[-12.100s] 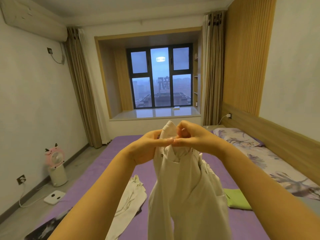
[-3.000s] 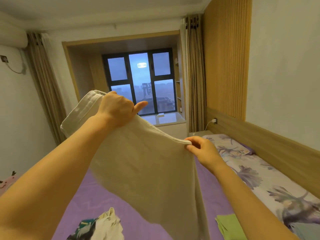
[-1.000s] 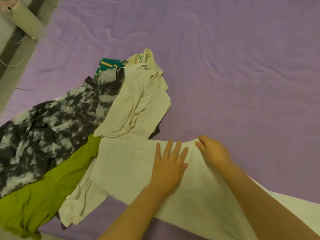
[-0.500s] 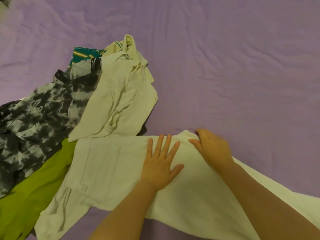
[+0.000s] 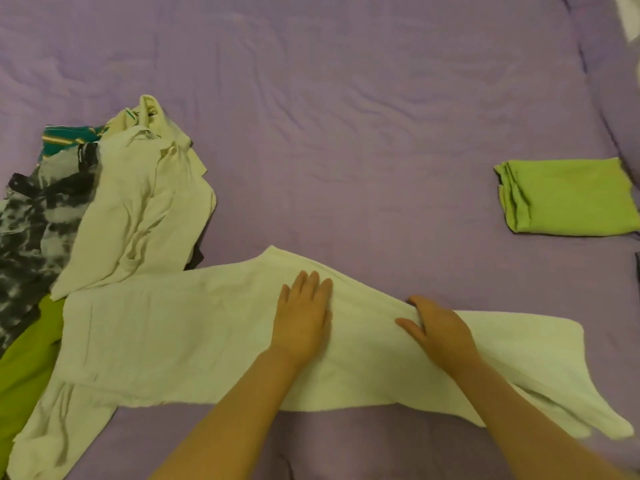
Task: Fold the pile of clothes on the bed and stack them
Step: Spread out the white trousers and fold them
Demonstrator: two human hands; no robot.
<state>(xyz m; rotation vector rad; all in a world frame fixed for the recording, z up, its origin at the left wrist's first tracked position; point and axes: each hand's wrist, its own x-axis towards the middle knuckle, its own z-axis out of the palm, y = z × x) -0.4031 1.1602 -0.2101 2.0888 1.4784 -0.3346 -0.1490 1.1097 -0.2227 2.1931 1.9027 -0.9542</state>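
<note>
Slippage is the main risk: the long cream-white cotton trousers lie stretched sideways across the purple wrinkled bed sheet, doubled leg on leg, and a push from either palm could drag the top layer off the lower one, so the edges no longer match. The left hand lies flat on the cloth with fingers straight and together, pressing near the middle. The right hand, just beside it, rests spread on the leg, fingers slightly bent over a raised ridge; it looks to be pressing rather than gripping.

Left of the left hand, the waist end overlaps the heap of unfolded clothes: a crumpled cream shirt, a grey and black tie-dye garment, a bright lime-green piece and a teal striped scrap. Folding that end over might catch one of them and pull it along. Right of the right hand, the leg ends splay apart and could fold crooked.

The fabric looks soft, thick and limp, holding shallow creases. Well beyond the right hand sits a neat folded lime-green rectangle, the start of the stack.
</note>
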